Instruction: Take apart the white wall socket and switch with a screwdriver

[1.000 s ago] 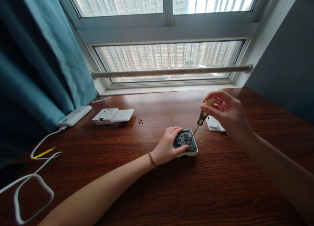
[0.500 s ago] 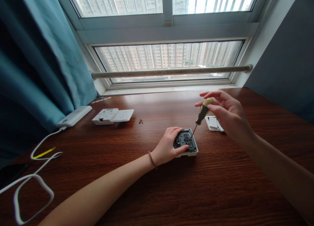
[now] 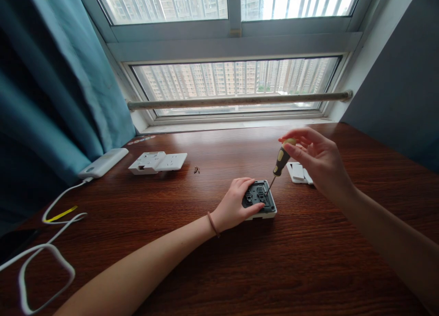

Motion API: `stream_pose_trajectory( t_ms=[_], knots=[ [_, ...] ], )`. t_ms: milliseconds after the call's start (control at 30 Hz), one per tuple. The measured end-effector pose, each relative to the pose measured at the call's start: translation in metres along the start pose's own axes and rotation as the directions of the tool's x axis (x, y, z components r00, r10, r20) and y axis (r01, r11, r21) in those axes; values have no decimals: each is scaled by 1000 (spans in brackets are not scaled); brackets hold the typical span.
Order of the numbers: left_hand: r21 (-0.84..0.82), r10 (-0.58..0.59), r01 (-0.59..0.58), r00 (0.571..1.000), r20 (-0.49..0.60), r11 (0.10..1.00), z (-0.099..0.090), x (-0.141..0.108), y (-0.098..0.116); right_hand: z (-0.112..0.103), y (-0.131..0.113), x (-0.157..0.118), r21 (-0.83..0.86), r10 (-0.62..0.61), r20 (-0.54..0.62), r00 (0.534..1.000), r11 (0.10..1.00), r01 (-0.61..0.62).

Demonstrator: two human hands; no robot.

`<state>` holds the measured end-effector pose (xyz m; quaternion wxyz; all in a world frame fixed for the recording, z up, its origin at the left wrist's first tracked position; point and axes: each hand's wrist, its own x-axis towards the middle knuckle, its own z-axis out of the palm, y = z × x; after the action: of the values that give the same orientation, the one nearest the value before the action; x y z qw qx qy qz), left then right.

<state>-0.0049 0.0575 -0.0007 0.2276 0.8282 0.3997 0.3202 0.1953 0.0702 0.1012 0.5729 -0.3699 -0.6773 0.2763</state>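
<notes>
My left hand point(image 3: 236, 202) grips a small square box point(image 3: 271, 211) with a white rim and a dark grey inside, thumb on its near side and fingers over its far left. A screwdriver point(image 3: 281, 160) with a grey and yellow handle leans to the right, its tip down in the right part of the box. The fingers of my right hand point(image 3: 310, 153) close round the top of its handle. Behind that hand, partly covered by it, lies a white plate point(image 3: 297, 172). Several small screws point(image 3: 196, 169) lie left of the box.
On the brown wooden table point(image 3: 308, 261), two joined white socket pieces point(image 3: 157, 162) lie at the back left. Further left are a white power strip point(image 3: 104, 163), its white cable point(image 3: 55, 247) and a yellow strip point(image 3: 61, 213). A blue curtain point(image 3: 85, 87) hangs beside the window.
The fingers of my right hand have closed in over the top of the screwdriver handle, which has shifted slightly left. My left hand and the box have stayed where they were.
</notes>
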Motion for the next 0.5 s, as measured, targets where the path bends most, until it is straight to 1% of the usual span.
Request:
stream_pose_trajectory(
  t_ms=[67,100,200,300,400,500],
  knots=[
    [2,-1,1,1000,2,1000,0,0,0,0,3,1,-34,-26,-41,999,999,25],
    [2,-3,3,1000,2,1000,0,0,0,-1,3,1,-28,-22,-44,999,999,20],
    [0,-4,4,1000,-1,1000,0,0,0,-1,3,1,57,34,11,999,998,-34],
    [-2,-6,6,1000,-7,1000,0,0,0,1,3,0,117,53,52,997,991,-59],
    [-4,-7,7,1000,-4,1000,0,0,-1,3,7,0,100,45,48,998,994,-49],
    [-5,-8,8,1000,6,1000,0,0,0,3,11,1,45,15,-3,1000,999,-14]
  ],
)
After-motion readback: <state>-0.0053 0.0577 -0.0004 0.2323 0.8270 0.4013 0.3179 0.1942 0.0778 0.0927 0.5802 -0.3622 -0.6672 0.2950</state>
